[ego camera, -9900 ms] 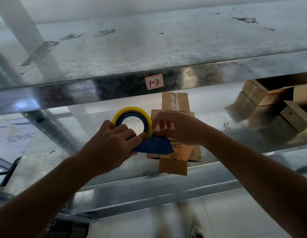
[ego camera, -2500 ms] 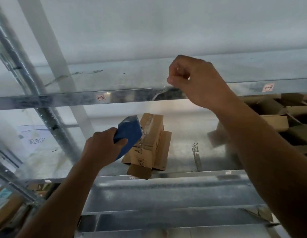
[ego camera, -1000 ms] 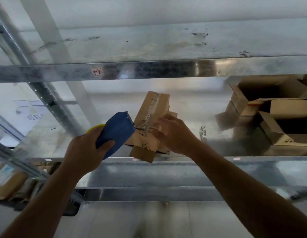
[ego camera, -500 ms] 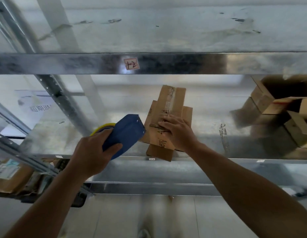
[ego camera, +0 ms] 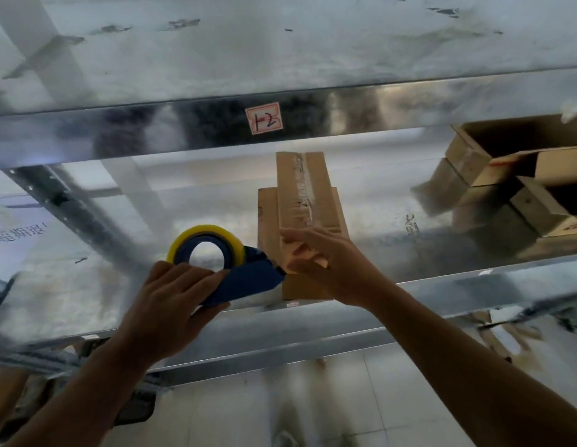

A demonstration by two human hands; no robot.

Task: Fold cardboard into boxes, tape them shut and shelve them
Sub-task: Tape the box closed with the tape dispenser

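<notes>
Our left hand grasps the tape dispenser. Our right hand, fingers loose, rests on the box. The box's long axis runs away from our right hand, the nearer one.

Bare arms and hands, nothing worn that I can see.

From my feed, both forearms run in from the bottom corners uncovered: no sleeve edge, no cuff, no glove shows on either one. My left hand has no ring, watch or strap at the wrist, and its knuckles and fingers read plainly. My right hand is slightly blurred, so I cannot make out fine detail on its fingers; its wrist is likewise bare of any band.
</notes>
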